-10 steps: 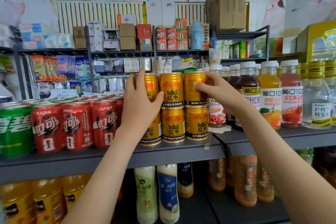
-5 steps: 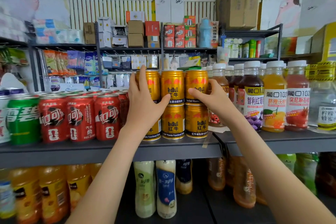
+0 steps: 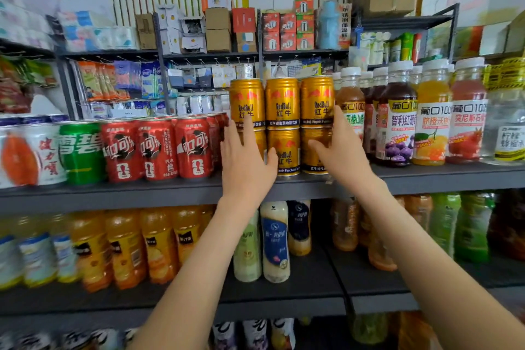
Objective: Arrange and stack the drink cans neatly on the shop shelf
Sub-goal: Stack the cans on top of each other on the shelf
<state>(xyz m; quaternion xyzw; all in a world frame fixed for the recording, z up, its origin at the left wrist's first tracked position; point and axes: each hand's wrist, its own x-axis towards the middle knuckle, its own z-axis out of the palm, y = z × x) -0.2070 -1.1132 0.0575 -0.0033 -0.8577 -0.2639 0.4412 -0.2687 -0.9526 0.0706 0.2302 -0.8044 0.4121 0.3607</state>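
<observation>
The gold cans [image 3: 282, 102] stand on the grey shelf [image 3: 142, 193] in three columns side by side, each two cans high, with the upper cans sitting squarely on the lower ones. Red cola cans [image 3: 156, 148] stand just to their left and juice bottles [image 3: 431, 113] just to their right.

Our left hand [image 3: 247, 162] lies flat and open against the front of the lower left gold can [image 3: 260, 139]. Its fingers point straight up, their tips reach the bottom edge of the can above, and the thumb spreads out toward the lower middle can [image 3: 285, 153]. It grips nothing.

Our right hand [image 3: 341, 148] is also open and holds nothing. One straight finger runs up the right side of the upper right can [image 3: 316, 99], and the other fingers reach across the front of the lower right can [image 3: 312, 156]. We cannot tell how firmly either hand presses.

Further left on the same shelf stand a green can [image 3: 81, 150] and a white can with orange print [image 3: 28, 150]. On the shelf below we see orange drink bottles [image 3: 125, 247] on the left and pale milk-tea bottles [image 3: 274, 241] under the gold stack. Behind, another rack [image 3: 397, 21] carries small boxes and hanging packets.
</observation>
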